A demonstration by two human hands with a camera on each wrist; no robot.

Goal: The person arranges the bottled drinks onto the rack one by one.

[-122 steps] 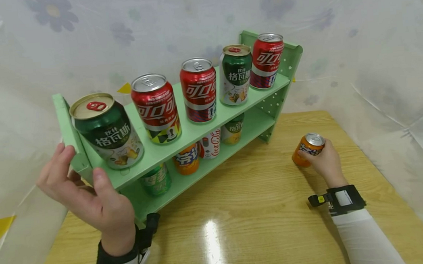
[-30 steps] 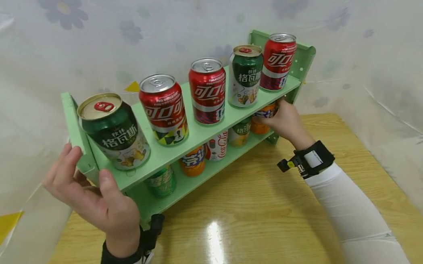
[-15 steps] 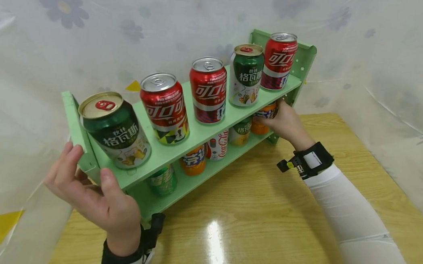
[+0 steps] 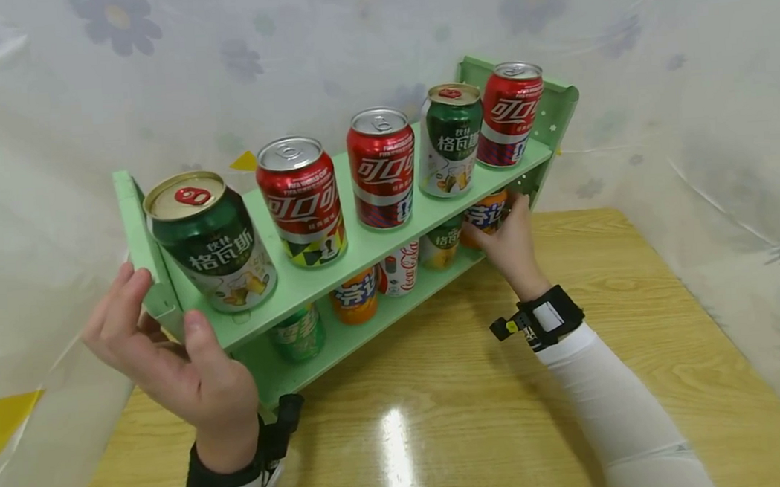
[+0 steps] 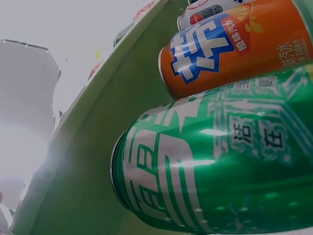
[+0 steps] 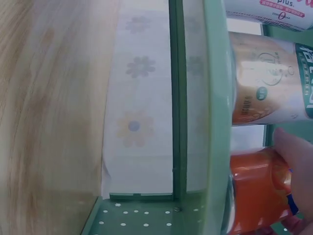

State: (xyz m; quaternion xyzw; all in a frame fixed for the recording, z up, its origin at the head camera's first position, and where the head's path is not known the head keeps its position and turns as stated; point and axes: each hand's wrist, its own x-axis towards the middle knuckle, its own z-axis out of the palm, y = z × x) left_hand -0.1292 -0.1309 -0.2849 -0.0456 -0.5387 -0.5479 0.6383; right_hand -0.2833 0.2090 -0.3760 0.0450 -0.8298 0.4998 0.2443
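A two-tier green shelf (image 4: 338,273) stands on the wooden table, bearing drink cans on both tiers. My left hand (image 4: 183,360) holds its left end, fingers along the outside of the end panel and thumb at the front corner. At the right end of the lower tier, my right hand (image 4: 511,243) grips an orange soda can (image 4: 485,214), thumb on one side and fingers on the other. In the right wrist view this orange can (image 6: 259,188) sits beside a green-and-gold can (image 6: 271,81). A green can (image 5: 210,161) is large in the left wrist view.
Green-and-white cans (image 4: 212,243) and red cola cans (image 4: 302,202) line the top tier. Below are another orange can (image 4: 356,298) and a white Coca-Cola can (image 4: 400,269). The table (image 4: 467,410) extends in front; a flowered sheet (image 4: 324,46) hangs behind.
My right hand carried the orange can from the table at right onto the lower tier. In the last half second that hand shifted slightly back and left, uncovering more of the can. My left hand stayed put.
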